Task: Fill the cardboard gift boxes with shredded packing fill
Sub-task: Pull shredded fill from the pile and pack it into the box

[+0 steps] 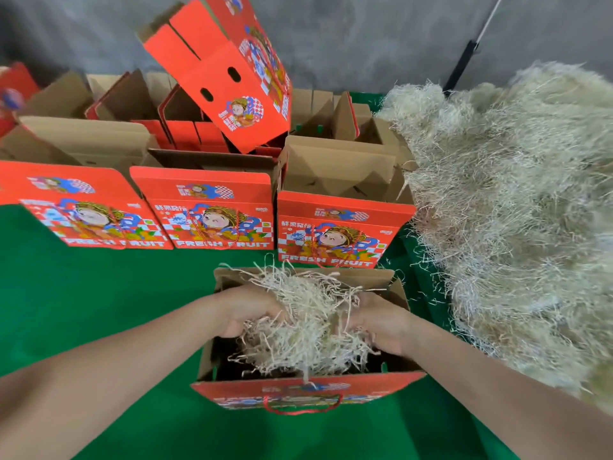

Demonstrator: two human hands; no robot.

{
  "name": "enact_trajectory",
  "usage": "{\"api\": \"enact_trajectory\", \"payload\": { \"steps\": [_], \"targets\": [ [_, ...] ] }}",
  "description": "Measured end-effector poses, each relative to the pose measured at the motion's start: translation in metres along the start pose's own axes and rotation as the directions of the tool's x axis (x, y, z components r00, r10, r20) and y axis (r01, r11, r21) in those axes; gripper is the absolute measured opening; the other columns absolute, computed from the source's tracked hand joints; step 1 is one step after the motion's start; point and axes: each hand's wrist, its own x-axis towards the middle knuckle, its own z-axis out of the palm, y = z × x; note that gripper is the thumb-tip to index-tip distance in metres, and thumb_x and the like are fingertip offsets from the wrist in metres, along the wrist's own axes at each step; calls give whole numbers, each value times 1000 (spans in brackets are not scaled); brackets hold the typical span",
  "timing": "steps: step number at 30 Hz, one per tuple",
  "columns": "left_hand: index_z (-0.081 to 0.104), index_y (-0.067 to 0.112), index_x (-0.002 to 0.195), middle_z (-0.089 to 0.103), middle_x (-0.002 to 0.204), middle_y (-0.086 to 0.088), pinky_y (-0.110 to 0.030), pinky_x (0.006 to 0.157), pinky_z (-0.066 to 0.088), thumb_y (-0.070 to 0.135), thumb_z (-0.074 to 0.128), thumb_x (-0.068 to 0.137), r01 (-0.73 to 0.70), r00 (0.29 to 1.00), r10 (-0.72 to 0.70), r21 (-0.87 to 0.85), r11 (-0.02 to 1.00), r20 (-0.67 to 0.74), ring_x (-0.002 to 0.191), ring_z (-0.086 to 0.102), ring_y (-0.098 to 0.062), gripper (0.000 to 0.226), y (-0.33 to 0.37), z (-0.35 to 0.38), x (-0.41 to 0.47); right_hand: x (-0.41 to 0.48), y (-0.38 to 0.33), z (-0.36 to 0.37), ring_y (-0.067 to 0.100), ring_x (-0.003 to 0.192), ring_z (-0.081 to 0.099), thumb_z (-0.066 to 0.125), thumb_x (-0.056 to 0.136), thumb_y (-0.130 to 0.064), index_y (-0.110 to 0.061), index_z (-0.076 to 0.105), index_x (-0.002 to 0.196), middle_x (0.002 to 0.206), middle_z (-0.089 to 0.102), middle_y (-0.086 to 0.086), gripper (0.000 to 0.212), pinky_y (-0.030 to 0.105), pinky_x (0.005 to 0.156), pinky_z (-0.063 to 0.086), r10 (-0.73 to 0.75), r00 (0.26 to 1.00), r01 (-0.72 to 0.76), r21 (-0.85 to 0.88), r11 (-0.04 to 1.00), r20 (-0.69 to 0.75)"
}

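In the head view, the fingertips of both grips are buried in shreds and cannot be made out. The left grip (247, 313) and the right grip (381, 327) are seen curled into opposite sides of one clump of shredded fill (308, 327). The clump is held between them in the open top of the nearest box (308, 388), at the near edge of the green-covered desk (99, 310). The floor of that box is dark and hard to read. Loose strands are seen hanging into it, and its printed front, with a red cord handle (302, 408), is strongly foreshortened. A large heap of shredded fill (514, 210) is piled along the desk's right edge and is cut off by the frame. Just behind the nearest box a row of three red boxes is set. The right box (341, 227) is open, with folded cardboard flaps visible inside. The interiors of the middle box (212, 210) and the left box (83, 207) cannot be seen, and the left one is cut off at the frame's side. Further boxes at the far edge are partly hidden by a tilted box (219, 78), whose support cannot be seen.
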Motion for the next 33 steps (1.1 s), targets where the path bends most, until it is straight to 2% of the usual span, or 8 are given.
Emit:
{"api": "enact_trajectory", "payload": {
  "steps": [4, 6, 8, 12, 15, 19, 26, 33],
  "targets": [
    [49, 4, 125, 42, 141, -12, -38, 107, 23, 12, 55, 90, 7, 993, -2, 43, 999, -121, 133, 33, -28, 36, -11, -18, -17, -7, 4, -13, 28, 131, 34, 59, 81, 1, -11, 30, 144, 144, 37, 10, 70, 41, 111, 23, 3, 982, -37, -177, 984, -188],
    [48, -9, 87, 51, 94, -21, -32, 93, 33, 4, 45, 92, 7, 976, 15, 97, 995, -217, 116, 36, -18, 14, -12, -27, -16, -14, 4, -23, 27, 132, 32, 53, 85, 1, -13, 28, 144, 142, 36, 8, 65, 41, 109, 22, -46, 966, -4, -191, 982, -254],
    [36, 0, 65, 39, 70, -10, -31, 82, 38, -4, 42, 90, -41, 978, 53, 64, 997, -202, 68, 41, -13, 26, -12, -25, -21, -19, 3, -24, 26, 129, 34, 55, 87, -3, -15, 32, 142, 134, 39, 1, 61, 42, 109, 21, -62, 980, 35, -138, 990, -191],
    [63, 8, 107, 54, 114, 8, -32, 106, 30, 15, 75, 74, -65, 993, 75, -108, 992, 95, 117, 46, -11, 36, 1, 4, -24, -12, -4, 3, 25, 133, 34, 76, 66, -27, -14, 34, 141, 143, 40, 4, 87, 47, 110, 24, 67, 996, -61, -95, 994, 64],
    [72, 16, 63, 60, 107, -8, -34, 83, 50, 9, 72, 58, 28, 962, 41, -245, 969, 271, 93, 62, -20, 8, 10, 14, -27, -1, -9, 15, 30, 128, 40, 70, 76, -22, -5, 43, 132, 134, 49, 14, 64, 39, 106, 27, 47, 999, -49, -136, 989, -21],
    [69, 12, 71, 58, 110, 1, -45, 112, 21, -5, 65, 70, -70, 997, 74, -102, 992, 33, 130, 36, -25, 18, -5, -1, -20, -10, -12, -3, 15, 94, 53, 60, 83, -7, -10, 58, 93, 96, 59, -1, 10, 39, 100, 38, 14, 988, -45, -200, 979, -152],
    [72, 27, 81, 25, 151, -3, -46, 114, 0, 30, 88, 37, 24, 983, -10, -68, 997, 186, 142, 10, -21, 48, -4, -3, -28, -20, -17, 1, 3, 92, 50, 62, 85, -10, -22, 57, 94, 96, 58, -12, 16, 30, 93, 24, -46, 999, 43, -105, 994, -29],
    [45, 13, 133, 26, 151, -8, -45, 112, 13, 18, 74, 73, -73, 997, 73, -143, 987, -2, 138, 21, -25, 67, -10, 5, -12, -15, -14, 1, 11, 87, 59, 62, 87, -16, -12, 67, 84, 89, 66, -3, 7, 23, 82, 43, -26, 995, -5, -314, 949, -95]
  ]
}}
